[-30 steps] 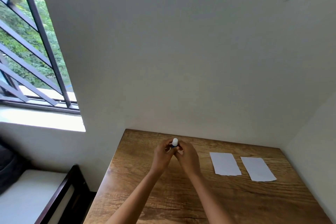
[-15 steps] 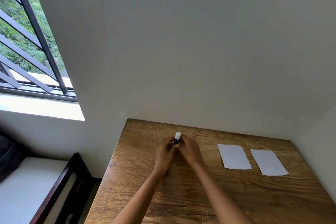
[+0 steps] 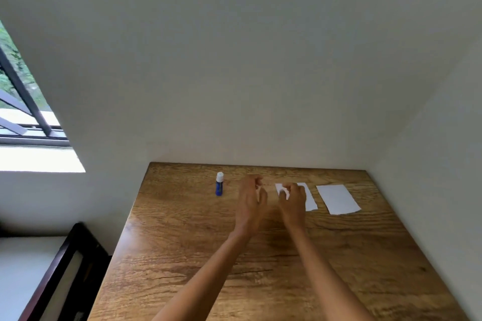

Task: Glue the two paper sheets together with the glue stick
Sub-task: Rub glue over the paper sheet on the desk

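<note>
We count one glue stick (image 3: 219, 184), two paper sheets, and our two hands on one wooden table (image 3: 260, 281). The glue stick has a blue body and a white cap, and it stands upright toward the far left part of the table, apart from both hands and with nothing touching it. The two sheets are white and lie flat side by side near the far right corner, with a strip of bare wood between them. The far sheet (image 3: 337, 198) lies untouched, well clear of our hands. The near sheet (image 3: 309, 199) is partly covered by our right hand (image 3: 293, 202), whose fingers are curled down over its left part; whether they pinch the paper or only press on it, we cannot tell. Our left hand (image 3: 251, 198) hovers just beside the right one, between the glue stick and the near sheet, fingers loosely bent and holding nothing. Both forearms reach forward from the near edge of the table, close together.
</note>
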